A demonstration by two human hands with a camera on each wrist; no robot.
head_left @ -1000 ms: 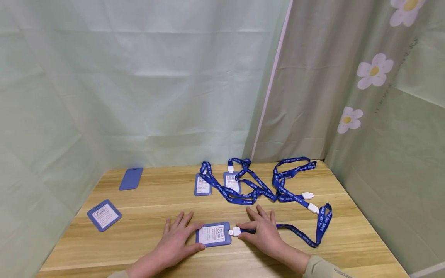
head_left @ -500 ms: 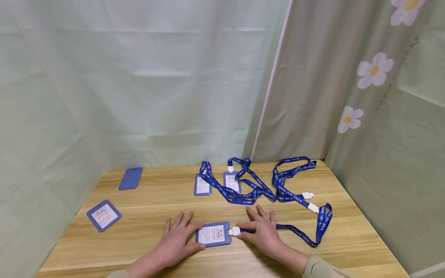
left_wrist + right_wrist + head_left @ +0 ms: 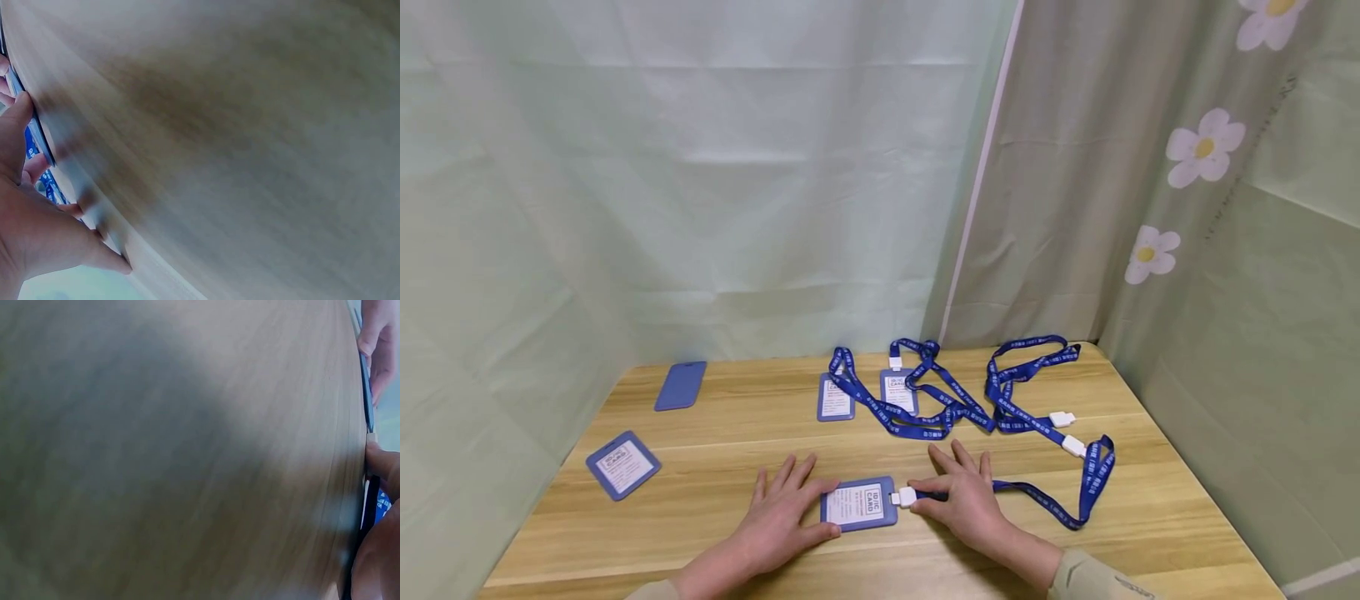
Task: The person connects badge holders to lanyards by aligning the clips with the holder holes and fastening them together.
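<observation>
In the head view, a blue ID card holder [image 3: 859,504] lies flat on the table near its front, slot end to the right. My left hand [image 3: 784,518] holds its left end, thumb and index finger at the two corners, other fingers spread on the wood. My right hand [image 3: 968,502] pinches the white plastic clip [image 3: 907,497] of a blue lanyard [image 3: 1037,493] between thumb and index finger. The clip's narrow tip meets the holder's slot; whether it is hooked in is too small to tell. The left wrist view shows my left hand [image 3: 44,219] low against the table.
Two card holders with lanyards, one at the left [image 3: 836,398] and one beside it [image 3: 898,392], lie at the back. More blue lanyard [image 3: 1011,400] with white clips [image 3: 1073,446] lies at right. On the left are a loose card holder [image 3: 623,465] and a plain blue one [image 3: 681,386]. Curtains surround the table [image 3: 737,450].
Both hands, the card holder and the clip keep their places. Only the head view has shifted very slightly.
</observation>
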